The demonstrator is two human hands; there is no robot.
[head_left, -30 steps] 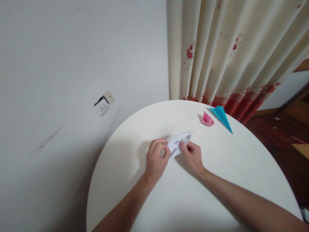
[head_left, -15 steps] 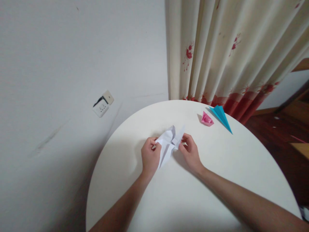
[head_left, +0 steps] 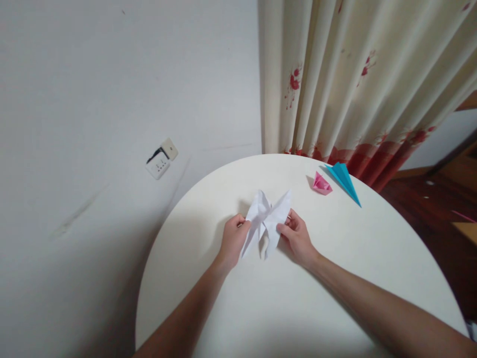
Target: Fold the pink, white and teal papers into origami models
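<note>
A piece of folded white paper [head_left: 265, 219] is held over the middle of the round table, its points spread out toward the upper left, upper right and bottom. My left hand [head_left: 234, 237] pinches its left edge between thumb and fingers. On the opposite side, my right hand [head_left: 298, 235] grips the right flap, thumb on top and the fingers partly hidden behind the paper. Creases run through the paper's centre, where the folds meet.
A pink paper boat [head_left: 322, 184] and a blue paper plane [head_left: 345, 181] lie at the far right of the white table [head_left: 335, 318]. Behind the table hang floral curtains [head_left: 335, 89]. A wall socket [head_left: 158, 165] is on the left wall.
The right flap of the white paper has opened outward, and a lower right point now shows. My right hand has shifted slightly and holds that flap. The view has moved a little.
</note>
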